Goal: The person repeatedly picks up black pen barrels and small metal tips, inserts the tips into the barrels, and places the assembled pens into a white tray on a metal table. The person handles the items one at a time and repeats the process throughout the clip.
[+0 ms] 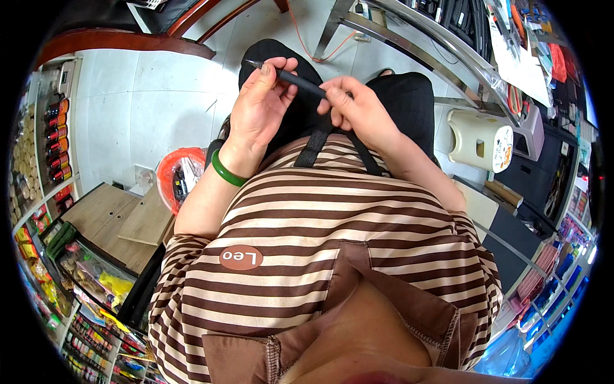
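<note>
Above my lap, a black pen is held between both hands, slanting from upper left down to the right. Its pointed tip sticks out past the thumb of my left hand, which grips the pen near that end with thumb and fingers. My right hand pinches the other end between thumb and fingers, hiding the very end of the barrel. A green bangle circles my left wrist.
A red-rimmed bin stands by my left forearm. To the right are a cream stool and a metal-framed table bearing papers and tools. A wooden chair is at far left; shelves of bottles line the left side.
</note>
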Motion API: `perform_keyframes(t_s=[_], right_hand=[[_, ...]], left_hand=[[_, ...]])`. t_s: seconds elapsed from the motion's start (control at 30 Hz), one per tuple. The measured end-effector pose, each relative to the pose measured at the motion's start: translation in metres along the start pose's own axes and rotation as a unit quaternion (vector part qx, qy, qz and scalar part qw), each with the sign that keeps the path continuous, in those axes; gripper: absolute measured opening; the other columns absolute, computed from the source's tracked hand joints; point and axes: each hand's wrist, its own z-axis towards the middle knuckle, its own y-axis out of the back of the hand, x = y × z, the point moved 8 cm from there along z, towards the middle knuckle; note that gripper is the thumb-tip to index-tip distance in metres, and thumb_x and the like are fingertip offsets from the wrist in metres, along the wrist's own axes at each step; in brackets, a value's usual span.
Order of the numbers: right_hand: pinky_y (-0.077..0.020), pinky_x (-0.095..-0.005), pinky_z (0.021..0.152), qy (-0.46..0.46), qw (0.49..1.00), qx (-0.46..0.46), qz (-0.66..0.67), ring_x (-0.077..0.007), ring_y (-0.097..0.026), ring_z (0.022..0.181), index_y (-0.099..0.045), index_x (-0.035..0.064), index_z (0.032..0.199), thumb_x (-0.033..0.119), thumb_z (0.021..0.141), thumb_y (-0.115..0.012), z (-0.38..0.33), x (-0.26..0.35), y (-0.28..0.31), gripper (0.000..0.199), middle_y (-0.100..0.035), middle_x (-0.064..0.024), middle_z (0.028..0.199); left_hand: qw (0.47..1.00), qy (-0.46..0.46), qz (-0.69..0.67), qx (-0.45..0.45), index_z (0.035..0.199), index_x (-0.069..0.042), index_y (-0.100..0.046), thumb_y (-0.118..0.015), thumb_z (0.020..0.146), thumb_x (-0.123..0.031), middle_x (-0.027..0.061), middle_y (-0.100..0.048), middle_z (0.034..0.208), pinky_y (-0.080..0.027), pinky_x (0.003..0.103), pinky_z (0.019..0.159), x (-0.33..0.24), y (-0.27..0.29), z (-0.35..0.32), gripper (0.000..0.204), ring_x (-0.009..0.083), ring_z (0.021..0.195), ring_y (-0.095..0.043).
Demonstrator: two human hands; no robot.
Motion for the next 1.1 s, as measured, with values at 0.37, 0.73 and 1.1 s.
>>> perform_keyframes(t_s=[0.37,0.73,1.1], right_hand=[[-0.0382,-0.0193,0.049,-0.064,0.995,0.061,0.055,-0.0062,-0.049,0.054,-0.055,0.0024,0.089,0.025,0.084,-0.058,-0.001,-0.007,-0.005,0.023,-0.057,-0.0025,0.067],[-0.0325,-0.0147,0.045,-0.131,0.976,0.127,0.117,-0.0014,-0.043,0.051,-0.056,0.0011,0.089,0.027,0.090,-0.048,-0.003,-0.015,-0.010,0.027,-0.054,-0.0002,0.064],[-0.0277,-0.0155,0.044,-0.130,0.981,0.102,0.102,-0.0021,-0.036,0.049,-0.055,0.0022,0.091,0.026,0.089,-0.051,-0.005,-0.016,-0.014,0.024,-0.048,0.0026,0.063]], left_hand=[[1.000,0.011,-0.003,0.012,0.104,-0.011,-0.055,-0.054,0.087,-0.029,0.0055,-0.056,0.109,-0.040,0.033,0.085,0.003,0.000,0.000,0.025,0.0162,0.097,-0.051],[1.000,0.003,0.009,0.018,0.101,-0.011,-0.056,-0.054,0.086,-0.029,0.0063,-0.057,0.109,-0.038,0.034,0.086,0.002,0.000,0.000,0.023,0.0163,0.096,-0.051],[0.998,0.002,0.046,0.035,0.097,-0.012,-0.058,-0.054,0.086,-0.031,0.0069,-0.059,0.105,-0.036,0.035,0.087,0.003,0.002,0.000,0.022,0.0166,0.097,-0.051]])
